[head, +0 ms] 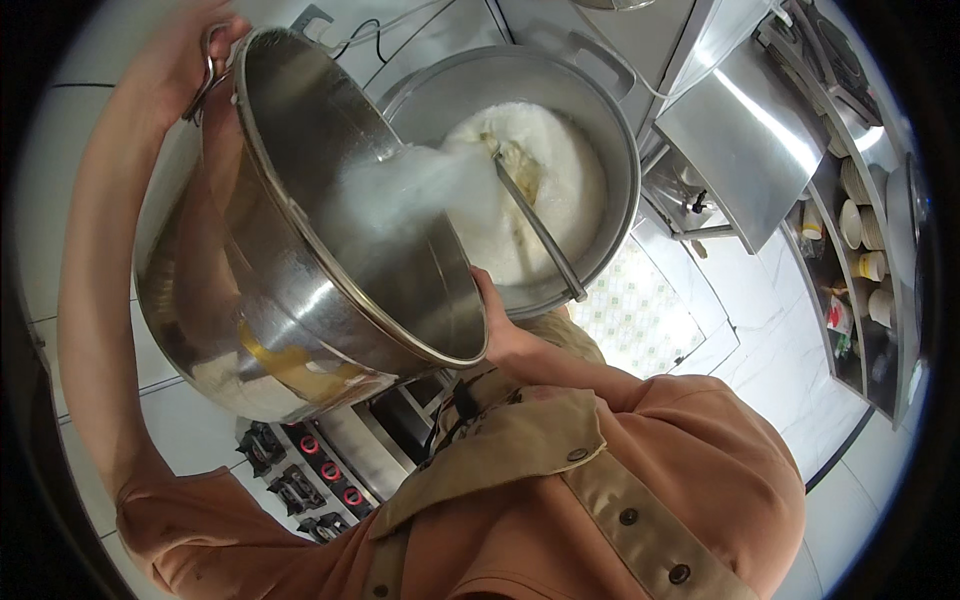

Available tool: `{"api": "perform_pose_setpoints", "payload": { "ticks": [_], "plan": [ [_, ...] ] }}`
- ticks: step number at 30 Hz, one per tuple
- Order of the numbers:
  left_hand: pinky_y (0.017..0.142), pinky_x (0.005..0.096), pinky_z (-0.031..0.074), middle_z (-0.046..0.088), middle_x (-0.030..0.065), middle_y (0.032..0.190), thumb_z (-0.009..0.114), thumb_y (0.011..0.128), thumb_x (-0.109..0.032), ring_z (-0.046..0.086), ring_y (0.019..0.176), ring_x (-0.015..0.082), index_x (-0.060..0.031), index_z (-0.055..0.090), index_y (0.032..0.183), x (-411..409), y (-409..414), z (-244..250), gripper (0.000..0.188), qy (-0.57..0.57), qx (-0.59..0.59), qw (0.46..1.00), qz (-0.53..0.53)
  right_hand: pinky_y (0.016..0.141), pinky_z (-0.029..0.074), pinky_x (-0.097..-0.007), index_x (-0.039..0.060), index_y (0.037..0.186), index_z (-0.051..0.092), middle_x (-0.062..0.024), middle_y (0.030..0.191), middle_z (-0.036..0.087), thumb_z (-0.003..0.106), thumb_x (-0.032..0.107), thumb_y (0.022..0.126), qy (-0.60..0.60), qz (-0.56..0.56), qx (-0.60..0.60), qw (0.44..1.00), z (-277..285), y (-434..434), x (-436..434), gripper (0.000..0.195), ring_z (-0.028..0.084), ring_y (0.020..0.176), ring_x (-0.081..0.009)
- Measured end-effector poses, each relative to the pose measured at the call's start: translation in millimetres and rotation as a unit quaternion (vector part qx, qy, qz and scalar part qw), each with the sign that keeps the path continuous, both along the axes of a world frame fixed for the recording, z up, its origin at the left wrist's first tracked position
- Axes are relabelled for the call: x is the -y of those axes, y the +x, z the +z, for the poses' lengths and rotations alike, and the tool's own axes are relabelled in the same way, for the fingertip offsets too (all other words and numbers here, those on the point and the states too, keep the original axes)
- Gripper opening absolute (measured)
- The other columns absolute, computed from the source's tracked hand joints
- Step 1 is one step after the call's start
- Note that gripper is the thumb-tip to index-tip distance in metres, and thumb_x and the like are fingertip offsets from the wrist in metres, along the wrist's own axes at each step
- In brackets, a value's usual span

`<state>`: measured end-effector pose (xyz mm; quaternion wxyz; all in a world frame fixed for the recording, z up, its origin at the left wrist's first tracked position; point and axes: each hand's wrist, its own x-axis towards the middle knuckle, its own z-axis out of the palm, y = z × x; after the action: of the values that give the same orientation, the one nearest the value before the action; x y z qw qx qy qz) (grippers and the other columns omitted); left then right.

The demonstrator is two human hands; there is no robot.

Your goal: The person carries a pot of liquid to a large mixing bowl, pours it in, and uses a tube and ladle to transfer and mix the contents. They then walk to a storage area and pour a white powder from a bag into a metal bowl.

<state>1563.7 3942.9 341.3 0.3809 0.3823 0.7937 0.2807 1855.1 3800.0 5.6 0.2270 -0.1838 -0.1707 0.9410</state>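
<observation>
My left hand (pixel 217 49) grips the side handle of a large stainless steel stockpot (pixel 300 270), raised and tilted at the left. My right hand (pixel 496 319) holds the stockpot near its lower rim; part of this hand is hidden behind the pot. A whitish, blurred stream of liquid (pixel 450 180) runs from the stockpot into a wide grey metal pot (pixel 626 180). White foamy liquid (pixel 574 172) fills part of that pot, with paler yellowish lumps near its middle. A metal utensil (pixel 540 225) leans in it, its handle over the near rim.
Gas burners (pixel 296 487) with red-ringed knobs are below the stockpot. A stainless steel table (pixel 742 127) stands at the right, beside shelves (pixel 851 225) with stacked bowls and cups. Behind the pots, a plug and cables (pixel 319 30) are on the tiled wall. A patterned mat (pixel 637 307) lies on the floor.
</observation>
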Motion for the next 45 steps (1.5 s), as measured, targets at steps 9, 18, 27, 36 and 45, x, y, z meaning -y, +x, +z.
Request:
{"api": "perform_pose_setpoints", "payload": {
  "ticks": [9,18,27,36,45],
  "plan": [
    [0.067,0.0224,0.049,0.055,0.0087,0.083,0.061,0.085,-0.027,0.055,0.067,0.0131,-0.0015,0.046,0.099,-48,118,-6,0.033,0.068,0.006,0.989,0.132,0.087,0.047,-0.0374,0.0042,0.113,0.054,-0.0140,0.114,0.057,0.038,0.050,0.089,-0.245,0.096,-0.071,0.962,-80,-40,16,0.054,0.057,0.100,-0.0244],
    [0.070,0.0221,0.046,0.054,0.0064,0.083,0.063,0.084,-0.025,0.052,0.069,0.0122,-0.0021,0.050,0.091,-39,151,7,0.027,0.053,-0.054,0.984,0.159,0.082,0.050,-0.0392,0.0086,0.112,0.059,-0.0125,0.107,0.062,0.041,0.055,0.086,-0.414,0.190,-0.121,0.882,-49,-23,11,0.057,0.060,0.094,-0.0294],
    [0.069,0.0230,0.040,0.052,-0.0019,0.068,0.057,0.088,-0.028,0.048,0.063,0.0099,-0.0080,0.054,0.081,18,151,25,0.021,0.062,-0.090,0.963,0.246,0.094,0.042,-0.0463,0.0135,0.119,0.057,-0.0095,0.116,0.059,0.042,0.056,0.084,-0.424,0.211,-0.053,0.879,-37,-15,-7,0.058,0.055,0.104,-0.0292],
    [0.058,0.0219,0.047,0.061,0.0020,0.067,0.052,0.091,-0.027,0.057,0.059,0.0103,-0.0061,0.058,0.080,173,90,33,0.024,0.291,0.058,0.888,0.352,0.099,0.036,-0.0453,0.0092,0.124,0.050,-0.0094,0.124,0.053,0.048,0.052,0.085,0.005,0.023,0.017,1.000,-59,-13,20,0.058,0.048,0.114,-0.0292],
    [0.062,0.0241,0.046,0.056,0.0002,0.067,0.054,0.091,-0.028,0.050,0.058,0.0101,-0.0034,0.058,0.088,459,25,-19,0.025,0.391,0.123,0.770,0.490,0.095,0.042,-0.0375,0.0047,0.121,0.053,-0.0083,0.120,0.058,0.043,0.041,0.093,-0.036,0.118,0.012,0.992,64,-46,16,0.047,0.055,0.108,-0.0230]
  ]
}}
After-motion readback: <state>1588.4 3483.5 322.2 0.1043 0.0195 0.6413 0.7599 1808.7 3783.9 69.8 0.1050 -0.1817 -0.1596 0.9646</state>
